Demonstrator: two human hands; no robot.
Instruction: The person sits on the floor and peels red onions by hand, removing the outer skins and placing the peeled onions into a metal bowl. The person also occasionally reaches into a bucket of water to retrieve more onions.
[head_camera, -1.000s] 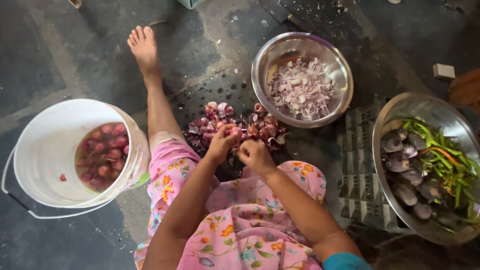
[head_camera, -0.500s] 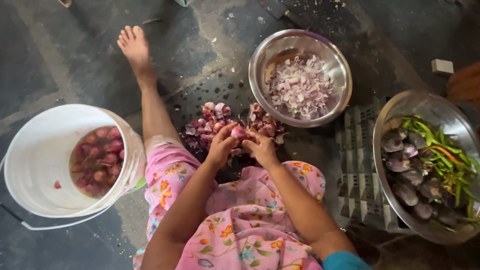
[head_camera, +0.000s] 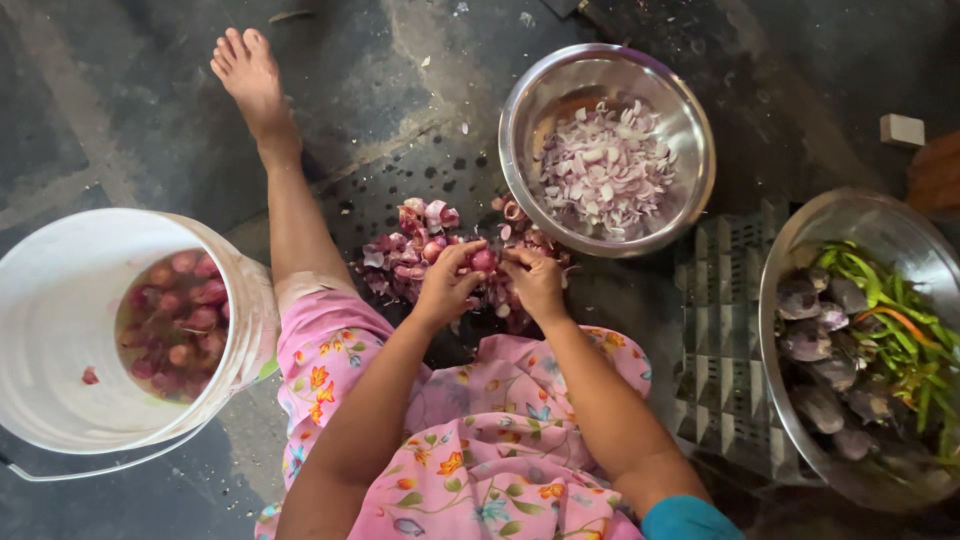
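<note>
- Closest in, a lap in pink floral cloth, both forearms reaching forward over it.
- Left hand curled, fingertips pinching a small red onion; right hand curled too, fingers meeting that onion from the other side.
- Under and just beyond the hands, a heap of purple peels on the dark floor.
- Off to the left, a white bucket with red onions soaking.
- To the right, a steel bowl of purple vegetables and green chillies.
- Farthest out, a steel bowl of chopped onion, and a bare foot.
</note>
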